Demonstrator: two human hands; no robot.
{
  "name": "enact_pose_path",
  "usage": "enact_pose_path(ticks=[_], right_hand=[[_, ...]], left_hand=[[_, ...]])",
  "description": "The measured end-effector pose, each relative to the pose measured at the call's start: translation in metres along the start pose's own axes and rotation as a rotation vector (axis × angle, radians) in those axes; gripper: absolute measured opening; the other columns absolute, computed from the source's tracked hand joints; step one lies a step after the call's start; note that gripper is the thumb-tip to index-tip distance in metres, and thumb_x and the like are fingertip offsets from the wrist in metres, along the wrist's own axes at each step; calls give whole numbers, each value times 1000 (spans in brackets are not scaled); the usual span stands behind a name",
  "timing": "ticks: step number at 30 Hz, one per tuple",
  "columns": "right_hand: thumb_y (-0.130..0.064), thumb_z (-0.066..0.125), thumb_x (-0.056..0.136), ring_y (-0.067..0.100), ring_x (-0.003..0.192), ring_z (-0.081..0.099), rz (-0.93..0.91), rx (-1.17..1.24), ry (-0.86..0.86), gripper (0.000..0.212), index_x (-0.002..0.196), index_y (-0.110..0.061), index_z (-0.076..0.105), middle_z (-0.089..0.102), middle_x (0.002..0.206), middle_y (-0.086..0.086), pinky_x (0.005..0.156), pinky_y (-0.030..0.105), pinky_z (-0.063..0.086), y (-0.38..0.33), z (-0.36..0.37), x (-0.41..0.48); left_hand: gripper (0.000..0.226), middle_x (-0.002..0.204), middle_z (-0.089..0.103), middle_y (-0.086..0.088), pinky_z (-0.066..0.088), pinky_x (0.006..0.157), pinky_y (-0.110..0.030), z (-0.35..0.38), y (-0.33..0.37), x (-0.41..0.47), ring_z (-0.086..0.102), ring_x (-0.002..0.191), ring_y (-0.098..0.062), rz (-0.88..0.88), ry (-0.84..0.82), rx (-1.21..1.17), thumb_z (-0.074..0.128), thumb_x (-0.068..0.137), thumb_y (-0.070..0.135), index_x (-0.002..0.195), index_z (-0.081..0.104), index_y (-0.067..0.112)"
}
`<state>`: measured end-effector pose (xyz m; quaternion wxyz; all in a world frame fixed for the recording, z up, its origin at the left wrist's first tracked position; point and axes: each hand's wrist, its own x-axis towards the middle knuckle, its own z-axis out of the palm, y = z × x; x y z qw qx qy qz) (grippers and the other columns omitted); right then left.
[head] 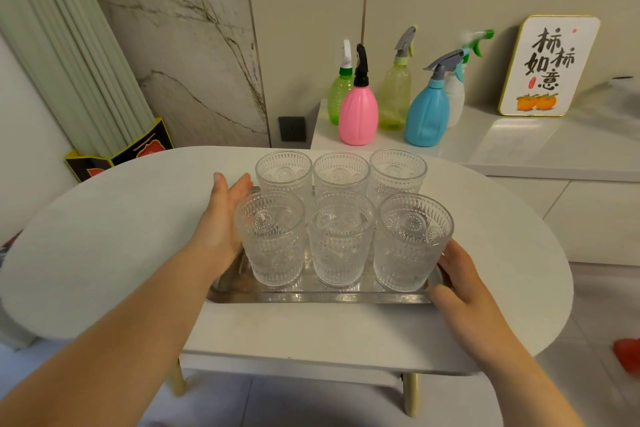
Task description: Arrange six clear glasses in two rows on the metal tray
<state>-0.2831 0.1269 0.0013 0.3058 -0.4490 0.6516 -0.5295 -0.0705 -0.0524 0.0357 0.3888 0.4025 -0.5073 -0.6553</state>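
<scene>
Six clear embossed glasses stand upright on the metal tray [311, 297] in two rows of three. The back row is formed by the back left glass [284, 170], back middle glass [341, 170] and back right glass [397, 167]. The front row holds the front left glass [272, 239], front middle glass [341, 243] and front right glass [412, 243]. My left hand [221, 218] lies flat with straight fingers along the tray's left side, beside the front left glass. My right hand [460, 284] is at the tray's front right corner, thumb on the rim, fingers along the right edge.
The tray sits on a white oval table [121, 236]. Behind it, a white counter [519, 149] carries several spray bottles, among them a pink one [358, 114] and a blue one [427, 114], plus a framed sign [547, 66]. A red object [627, 354] lies on the floor at right.
</scene>
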Motion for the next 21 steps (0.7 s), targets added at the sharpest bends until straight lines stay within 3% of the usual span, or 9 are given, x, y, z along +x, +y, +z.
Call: enact_pose_path(ticks=[2, 4, 7, 11, 14, 18, 20, 21], right_hand=[[12, 41, 80, -30, 100, 32, 0, 5, 9, 65, 129, -29, 30, 38, 114, -34, 73, -14, 27, 2, -1, 2], [13, 39, 78, -29, 101, 31, -13, -7, 15, 66, 120, -38, 31, 37, 114, -36, 73, -14, 27, 3, 0, 3], [15, 37, 77, -26, 104, 32, -17, -38, 14, 68, 112, -43, 31, 35, 113, -38, 73, -15, 25, 2, 1, 3], [14, 38, 77, -7, 113, 36, -12, -75, 15, 67, 128, -30, 32, 34, 112, -38, 71, -17, 21, 3, 1, 3], [14, 39, 78, -1, 117, 34, -18, -80, 22, 66, 132, -22, 33, 39, 116, -28, 71, -17, 22, 5, 2, 4], [14, 41, 77, 5, 116, 39, -35, -89, 76, 65, 132, -20, 35, 44, 124, -13, 72, -15, 25, 5, 4, 5], [13, 43, 77, 19, 111, 48, -59, -113, 116, 63, 131, -19, 36, 47, 118, -14, 70, -9, 33, 4, 8, 4], [11, 44, 78, 30, 106, 52, -64, -160, 150, 60, 131, -18, 37, 49, 113, -18, 70, 0, 41, 3, 11, 1]], left_hand=[[57, 133, 47, 2, 34, 98, -39, 3, -1, 2, 48, 115, -18, -12, -63, -54, 8, 87, 56, 123, 44, 30], [54, 124, 53, 1, 39, 91, -36, 3, -3, 3, 53, 105, -14, -20, -67, -120, 10, 89, 55, 118, 48, 30], [56, 131, 49, -2, 35, 96, -39, 3, -4, 3, 50, 112, -20, -31, -41, -151, 12, 89, 53, 127, 42, 24], [59, 138, 46, -5, 31, 104, -44, 2, -5, 2, 45, 121, -24, -47, -28, -141, 12, 89, 54, 130, 39, 22], [60, 142, 41, -5, 27, 107, -45, 3, -5, -2, 40, 126, -25, -31, 47, -113, 11, 89, 54, 132, 35, 19], [51, 141, 40, -1, 20, 109, -35, -3, -5, -19, 35, 126, -17, 104, 217, 132, 14, 92, 45, 131, 35, 20], [39, 127, 46, 4, 23, 100, -25, -15, -11, -35, 37, 114, -10, 220, 293, 387, 26, 94, 36, 126, 42, 22], [35, 121, 45, 6, 23, 96, -20, -24, -14, -46, 36, 111, -8, 270, 327, 519, 32, 93, 30, 125, 45, 22]])
